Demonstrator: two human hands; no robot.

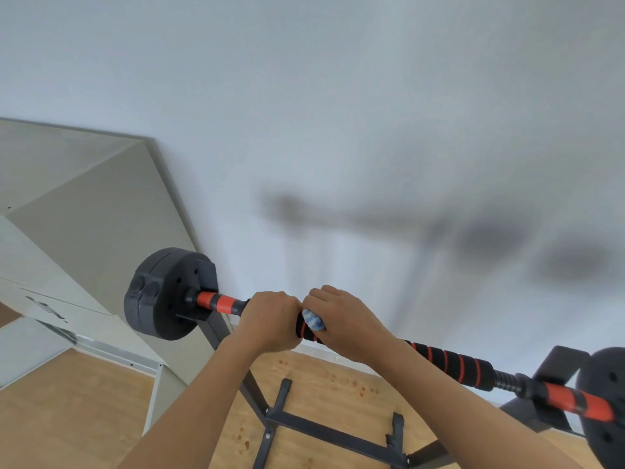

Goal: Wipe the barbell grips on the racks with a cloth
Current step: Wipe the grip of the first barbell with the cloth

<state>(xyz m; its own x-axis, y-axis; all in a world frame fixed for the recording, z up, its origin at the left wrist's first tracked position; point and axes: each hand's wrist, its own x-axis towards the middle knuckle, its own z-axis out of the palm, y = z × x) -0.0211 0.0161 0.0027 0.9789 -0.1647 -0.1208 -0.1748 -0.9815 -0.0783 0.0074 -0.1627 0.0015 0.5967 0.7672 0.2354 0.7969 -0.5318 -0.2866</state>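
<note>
At the middle of the bar: both hands sit side by side, knuckles touching, on a long barbell (449, 362) with a black foam grip wound with a thin orange spiral.
Right hand (341, 321): fingers curled down over the grip, pressing a small bunched blue-and-white cloth (313, 319) against the foam; only a puff of the cloth shows, between thumb and bar.
Left hand (272, 319): closed in a fist round the bar just left of the cloth, holding the bar itself.
Grip: the foam runs from under the hands down to the right, ending near a ribbed black collar and an orange sleeve (571, 399).
Left end: a bare orange sleeve leads into a stack of round black weight plates (162, 294), resting on a dark bracket.
Rack (324, 426): dark metal uprights and a crossbar stand below the bar, their feet on the floor.
Floor (84, 401): pale wooden boards with small reddish-brown spots beneath the rack.
Room: a plain white wall (338, 96) behind the bar carries soft blurred shadows; a grey panelled structure (84, 204) fills the left, its nature hard to tell.
Cut off: the right-hand black plate (605, 401) runs out of the picture edge, and the right bracket is partly hidden behind it.
Hidden: the foam under both palms and most of the cloth.
</note>
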